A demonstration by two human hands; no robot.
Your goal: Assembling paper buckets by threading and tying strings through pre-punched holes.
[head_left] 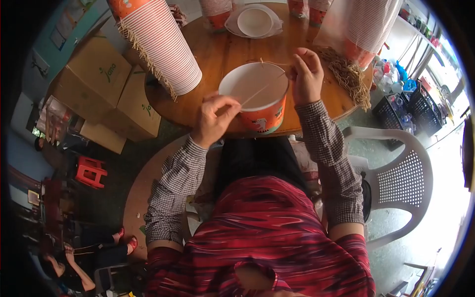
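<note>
An orange printed paper bucket (261, 119) with a white inside stands upright at the near edge of the round wooden table. At its left rim my left hand (213, 116) is closed in a pinch on a thin tan cord (255, 94), which stretches over the opening. My right hand (308, 78), raised beside the right rim, also has thumb and fingers pinched on cord. A small knot of cord (262, 61) shows at the far rim, with a strand running toward my right hand. Whether both strands are one cord, I cannot tell.
A tall stack of paper buckets (163, 49) with cord handles leans at left. Another stack in clear plastic (368, 27) stands right, beside a bundle of loose cords (350, 81). White lids (255, 23) lie behind. Cardboard boxes (96, 69) and a plastic chair (403, 178) flank the table (213, 52).
</note>
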